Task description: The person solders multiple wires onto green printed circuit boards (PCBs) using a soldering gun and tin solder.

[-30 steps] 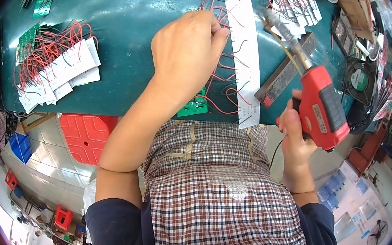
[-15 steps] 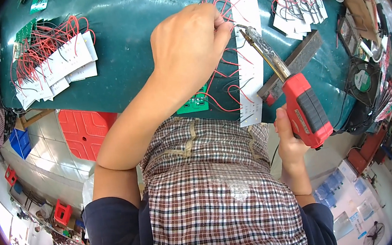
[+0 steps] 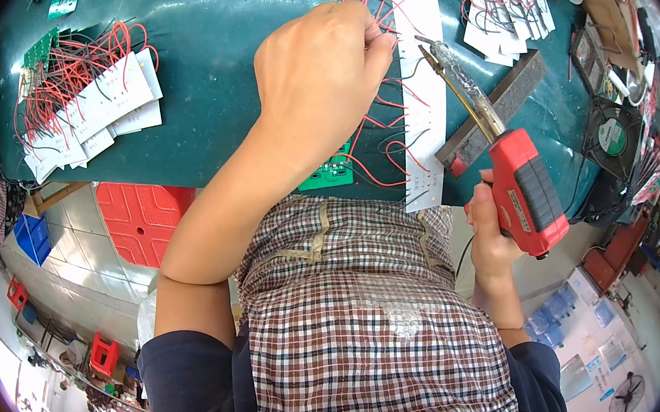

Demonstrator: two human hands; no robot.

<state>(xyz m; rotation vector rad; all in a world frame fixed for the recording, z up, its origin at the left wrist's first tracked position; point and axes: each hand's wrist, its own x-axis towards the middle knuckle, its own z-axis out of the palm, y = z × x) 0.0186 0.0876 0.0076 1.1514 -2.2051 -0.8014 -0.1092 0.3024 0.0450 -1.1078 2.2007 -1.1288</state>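
My left hand (image 3: pixel 319 66) is closed in a pinch at the left edge of a long white circuit board strip (image 3: pixel 423 108), amid its red and black wires (image 3: pixel 390 103). It seems to grip one wire, though the fingers mostly hide it. In my right hand (image 3: pixel 494 237) is a red and black soldering gun (image 3: pixel 528 197). The gun's tip, beside a thin brass-coloured tube (image 3: pixel 455 92), points up-left and hovers over the strip, a little right of my left fingertips. Partly under my left forearm, a green circuit board (image 3: pixel 328 175) lies at the table's near edge.
The strip lies on a green table (image 3: pixel 206 98) beside a dark metal bar (image 3: pixel 497 112). Wired white boards are piled at left (image 3: pixel 107 109) and at far right (image 3: pixel 506 2). A small black fan (image 3: pixel 610 135) and clutter line the right side. A red stool (image 3: pixel 139 226) stands below the table edge.
The soldering gun in my right hand has drawn back slightly to the right and down, its tip away from my left fingertips. My left hand stays almost in place, still pinched.
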